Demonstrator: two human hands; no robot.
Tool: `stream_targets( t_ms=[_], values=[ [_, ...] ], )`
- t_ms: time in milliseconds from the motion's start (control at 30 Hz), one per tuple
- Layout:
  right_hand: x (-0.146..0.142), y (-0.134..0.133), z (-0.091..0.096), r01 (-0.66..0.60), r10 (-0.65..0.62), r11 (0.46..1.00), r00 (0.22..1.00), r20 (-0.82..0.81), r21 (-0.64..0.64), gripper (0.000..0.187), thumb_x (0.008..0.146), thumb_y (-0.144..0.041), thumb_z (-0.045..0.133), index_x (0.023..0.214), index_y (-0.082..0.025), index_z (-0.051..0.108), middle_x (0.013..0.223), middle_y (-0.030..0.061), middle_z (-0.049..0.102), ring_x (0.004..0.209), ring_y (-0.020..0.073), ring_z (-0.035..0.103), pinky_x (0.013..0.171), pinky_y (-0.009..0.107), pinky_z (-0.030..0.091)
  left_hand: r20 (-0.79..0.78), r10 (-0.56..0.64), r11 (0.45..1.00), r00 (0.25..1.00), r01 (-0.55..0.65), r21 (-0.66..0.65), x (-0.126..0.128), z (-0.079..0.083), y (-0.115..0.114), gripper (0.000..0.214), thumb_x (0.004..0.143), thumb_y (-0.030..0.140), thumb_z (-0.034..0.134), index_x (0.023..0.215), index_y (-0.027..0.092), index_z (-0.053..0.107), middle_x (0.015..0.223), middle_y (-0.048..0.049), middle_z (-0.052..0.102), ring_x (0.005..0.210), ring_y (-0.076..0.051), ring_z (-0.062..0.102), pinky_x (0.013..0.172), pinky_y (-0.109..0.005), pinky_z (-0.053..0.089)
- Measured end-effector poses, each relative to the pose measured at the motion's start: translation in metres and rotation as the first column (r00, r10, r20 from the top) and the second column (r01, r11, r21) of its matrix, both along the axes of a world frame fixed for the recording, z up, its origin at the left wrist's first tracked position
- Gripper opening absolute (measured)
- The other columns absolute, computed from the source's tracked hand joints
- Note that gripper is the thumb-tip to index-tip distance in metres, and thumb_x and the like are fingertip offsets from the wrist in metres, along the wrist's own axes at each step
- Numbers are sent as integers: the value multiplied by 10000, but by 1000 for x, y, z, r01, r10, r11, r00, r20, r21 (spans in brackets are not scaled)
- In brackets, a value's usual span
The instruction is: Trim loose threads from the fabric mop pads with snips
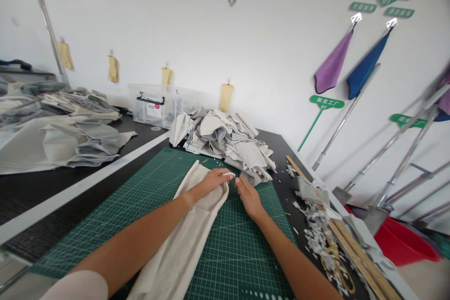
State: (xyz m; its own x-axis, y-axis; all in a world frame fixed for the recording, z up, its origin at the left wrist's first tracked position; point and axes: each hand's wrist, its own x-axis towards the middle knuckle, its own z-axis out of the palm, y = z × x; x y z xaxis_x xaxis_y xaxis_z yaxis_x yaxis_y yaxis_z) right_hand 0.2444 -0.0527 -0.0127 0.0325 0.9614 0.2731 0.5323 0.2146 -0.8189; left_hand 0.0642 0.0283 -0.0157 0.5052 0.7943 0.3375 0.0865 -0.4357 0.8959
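Note:
A long folded piece of cream cloth (183,239) lies lengthwise over the green gridded cutting mat (253,253). My left hand (213,179) rests over its far end and pinches a corner of the cloth between thumb and fingers. Right beside that corner is my right hand (248,195), its fingertips pressed together. Whatever is between those fingertips is too small to make out. Just beyond both hands rises a heap of grey and cream cloth pieces (225,136), lying partly on the mat's far edge.
On the right are white scraps (312,218), gold-handled scissors (335,262) and wooden strips (365,258). More cloth (56,140) is piled at the left, behind a pale strip (87,176). A clear plastic bin (149,108) stands at the back; a red basin (404,243) sits beyond the right edge.

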Motion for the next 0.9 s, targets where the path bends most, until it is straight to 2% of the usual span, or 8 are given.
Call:
stream_targets(
  t_ms=[167, 333, 567, 900],
  values=[
    [1, -1, 1, -44, 37, 997, 994, 107, 62, 428, 1006, -577, 332, 825, -251, 540, 702, -14, 545, 681, 176, 525, 654, 266, 372, 0, -53, 998, 999, 53, 17, 0, -7, 6, 369, 894, 470, 571, 797, 140, 704, 795, -37, 697, 803, -176, 637, 791, -252, 468],
    [2, 0, -2, -45, 35, 997, 986, 162, 64, 405, 1028, -541, 317, 838, -249, 523, 695, -21, 531, 661, 168, 513, 642, 263, 353, -9, -75, 997, 997, 75, 7, -1, -5, 5, 382, 895, 477, 572, 806, 133, 714, 815, -54, 716, 818, -185, 650, 807, -257, 474],
    [3, 1, -3, -74, 59, 993, 984, 167, 88, 400, 1043, -523, 300, 844, -241, 502, 712, -24, 532, 668, 166, 514, 640, 261, 357, 14, -95, 995, 995, 95, 6, -1, -5, 6, 421, 885, 511, 578, 826, 121, 724, 828, -62, 719, 828, -191, 647, 806, -262, 474],
    [2, 0, -2, -84, 69, 993, 983, 168, 84, 399, 1046, -519, 305, 859, -235, 513, 705, -25, 526, 658, 162, 510, 634, 264, 360, 41, -134, 991, 990, 134, 10, -3, -4, 3, 381, 898, 469, 585, 817, 123, 720, 818, -54, 709, 821, -187, 643, 807, -261, 466]
  ],
)
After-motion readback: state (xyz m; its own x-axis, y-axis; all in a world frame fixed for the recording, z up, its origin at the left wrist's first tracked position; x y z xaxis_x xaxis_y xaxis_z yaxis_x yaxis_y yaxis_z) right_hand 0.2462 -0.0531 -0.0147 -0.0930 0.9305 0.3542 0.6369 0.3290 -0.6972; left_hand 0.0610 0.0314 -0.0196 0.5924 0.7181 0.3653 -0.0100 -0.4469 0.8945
